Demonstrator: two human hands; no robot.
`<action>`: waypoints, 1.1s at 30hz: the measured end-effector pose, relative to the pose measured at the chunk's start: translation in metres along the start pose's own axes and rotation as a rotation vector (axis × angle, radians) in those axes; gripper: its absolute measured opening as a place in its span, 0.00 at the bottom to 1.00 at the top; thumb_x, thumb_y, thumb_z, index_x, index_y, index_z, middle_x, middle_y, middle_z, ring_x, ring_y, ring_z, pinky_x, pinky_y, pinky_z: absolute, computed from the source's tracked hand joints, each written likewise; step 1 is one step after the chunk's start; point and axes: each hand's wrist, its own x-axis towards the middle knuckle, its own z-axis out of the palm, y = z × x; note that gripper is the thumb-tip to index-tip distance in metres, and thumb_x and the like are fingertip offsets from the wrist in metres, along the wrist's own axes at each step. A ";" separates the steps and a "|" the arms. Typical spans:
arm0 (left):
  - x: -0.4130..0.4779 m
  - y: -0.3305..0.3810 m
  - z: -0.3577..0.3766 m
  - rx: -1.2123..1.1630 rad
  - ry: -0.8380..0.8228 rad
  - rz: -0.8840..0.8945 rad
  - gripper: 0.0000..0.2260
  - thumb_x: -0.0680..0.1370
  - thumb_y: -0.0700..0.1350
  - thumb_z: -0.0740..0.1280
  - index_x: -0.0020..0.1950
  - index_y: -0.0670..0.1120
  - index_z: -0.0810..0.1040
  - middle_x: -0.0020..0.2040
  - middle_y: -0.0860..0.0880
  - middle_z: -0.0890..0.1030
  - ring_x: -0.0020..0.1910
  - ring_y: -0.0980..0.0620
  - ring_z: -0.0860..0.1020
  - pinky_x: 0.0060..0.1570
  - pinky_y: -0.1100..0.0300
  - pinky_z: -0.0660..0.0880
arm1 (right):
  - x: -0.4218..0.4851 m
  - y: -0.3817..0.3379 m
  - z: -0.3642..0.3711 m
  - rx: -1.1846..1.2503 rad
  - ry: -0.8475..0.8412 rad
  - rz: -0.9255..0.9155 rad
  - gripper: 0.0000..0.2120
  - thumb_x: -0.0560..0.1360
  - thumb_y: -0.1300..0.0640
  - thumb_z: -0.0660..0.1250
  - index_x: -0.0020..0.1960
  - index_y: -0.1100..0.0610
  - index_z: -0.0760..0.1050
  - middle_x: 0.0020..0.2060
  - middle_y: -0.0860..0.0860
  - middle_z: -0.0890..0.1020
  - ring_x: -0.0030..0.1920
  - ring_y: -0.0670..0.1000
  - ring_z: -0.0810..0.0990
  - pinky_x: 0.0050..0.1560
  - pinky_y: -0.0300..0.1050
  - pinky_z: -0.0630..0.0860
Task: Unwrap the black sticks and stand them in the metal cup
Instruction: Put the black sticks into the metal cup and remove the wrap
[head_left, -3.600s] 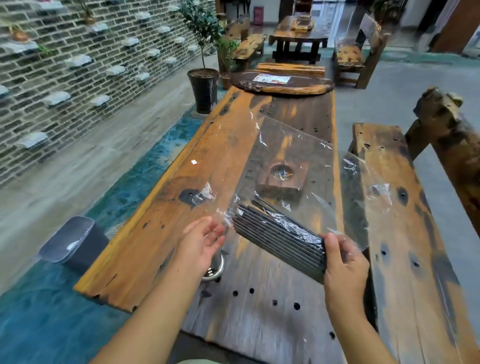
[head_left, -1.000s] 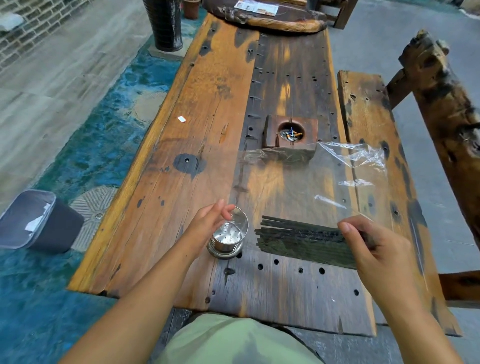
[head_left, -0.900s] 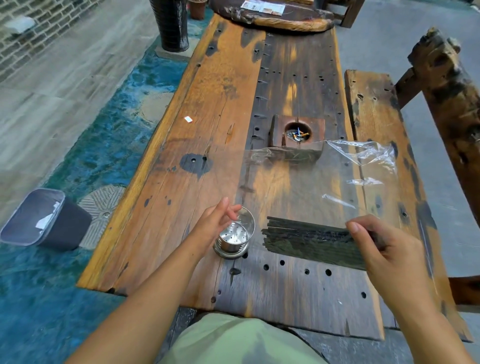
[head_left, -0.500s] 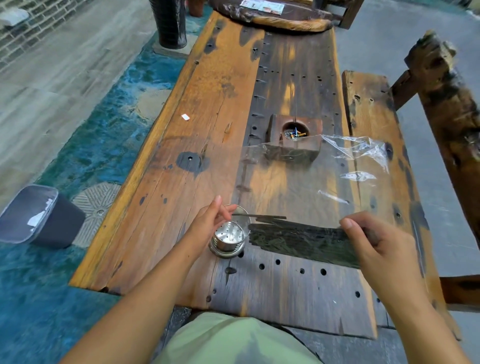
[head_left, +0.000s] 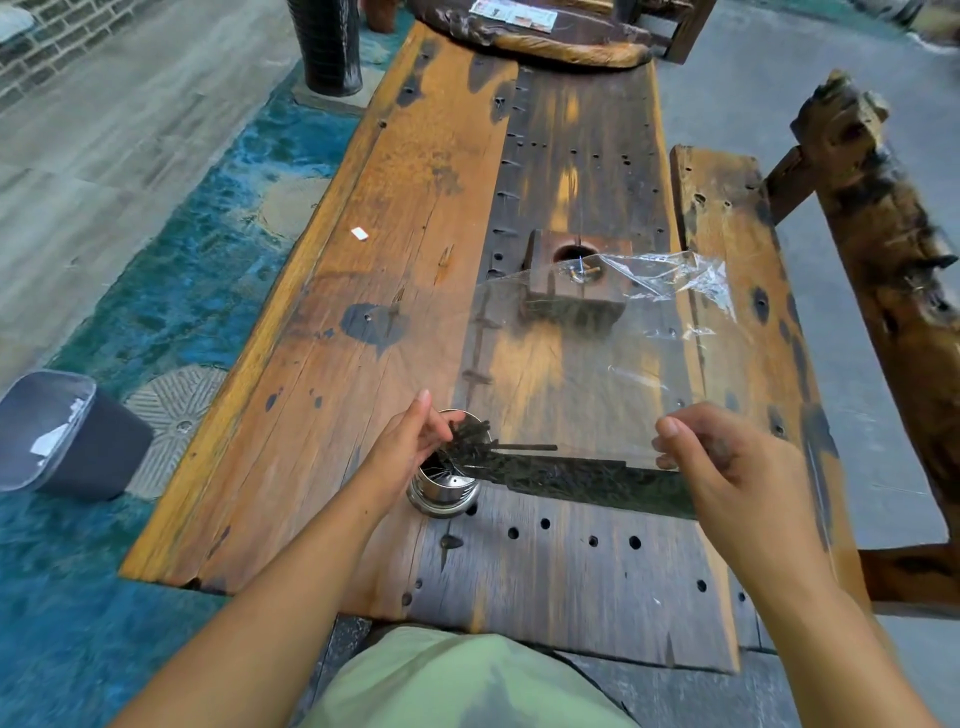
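A bundle of black sticks (head_left: 582, 478) lies almost level, its left ends resting in the mouth of the metal cup (head_left: 444, 488) near the table's front edge. My right hand (head_left: 727, 467) pinches the right end of the bundle together with a sheet of clear plastic wrap (head_left: 597, 358) that hangs out over the table behind it. My left hand (head_left: 405, 447) grips the cup's left rim, fingertips touching the stick ends. One stick pokes out level above the bundle.
A wooden block with a round hole (head_left: 574, 278) holding small bits stands behind the wrap. A grey bin (head_left: 62, 431) sits on the floor at the left. A rough wooden bench (head_left: 743, 291) runs along the table's right side.
My right hand has pushed the bundle leftward, so the stick ends now reach into the cup. My left hand has stayed on the cup's rim.
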 end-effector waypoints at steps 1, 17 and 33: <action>-0.001 0.001 0.000 -0.002 -0.001 -0.001 0.24 0.85 0.53 0.49 0.37 0.41 0.74 0.62 0.39 0.80 0.62 0.55 0.78 0.70 0.55 0.67 | 0.001 -0.001 0.000 -0.007 -0.005 0.000 0.11 0.78 0.43 0.62 0.42 0.46 0.78 0.33 0.53 0.84 0.37 0.55 0.83 0.38 0.59 0.81; -0.001 -0.002 -0.005 -0.112 0.072 0.051 0.21 0.84 0.53 0.52 0.37 0.43 0.72 0.64 0.40 0.80 0.67 0.46 0.76 0.73 0.51 0.64 | 0.042 -0.039 0.003 -0.128 -0.056 -0.048 0.16 0.79 0.42 0.61 0.40 0.50 0.78 0.32 0.52 0.84 0.36 0.52 0.84 0.39 0.55 0.81; -0.007 -0.005 -0.005 -0.143 0.121 0.029 0.16 0.84 0.48 0.57 0.38 0.44 0.72 0.55 0.49 0.85 0.67 0.50 0.76 0.74 0.48 0.63 | 0.054 -0.060 -0.005 -0.123 -0.053 -0.056 0.15 0.78 0.43 0.65 0.40 0.53 0.77 0.32 0.51 0.84 0.36 0.51 0.83 0.42 0.55 0.81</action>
